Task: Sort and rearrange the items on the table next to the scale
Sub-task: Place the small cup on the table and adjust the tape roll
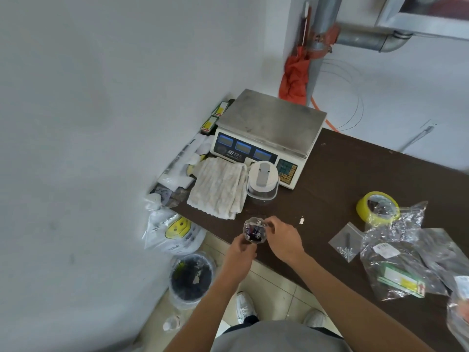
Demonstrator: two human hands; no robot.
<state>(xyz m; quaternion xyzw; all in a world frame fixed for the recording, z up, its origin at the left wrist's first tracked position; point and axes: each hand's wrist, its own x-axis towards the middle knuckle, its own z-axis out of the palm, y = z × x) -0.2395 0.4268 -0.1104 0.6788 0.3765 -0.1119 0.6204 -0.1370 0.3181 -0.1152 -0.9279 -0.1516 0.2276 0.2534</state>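
A dark brown table [342, 189] runs along the wall, with a grey-topped scale [271, 118] at its far corner. In front of the scale lies a folded pale cloth [219, 189], and touching its right edge stands a clear jar [262, 180] with a white lid. Crumpled clear bags [406, 250] spread over the table's right side, with a yellow tape roll [361, 207] at their far edge.

Over the table's near edge, just in front of the cloth and jar, both hands hold a small clear cup [253, 231]. It is faceted, see-through and open-topped, with dark batteries standing inside. The left hand [239, 255] wraps curled fingers round its base. The right hand [285, 240] grips the rim with bent fingertips.
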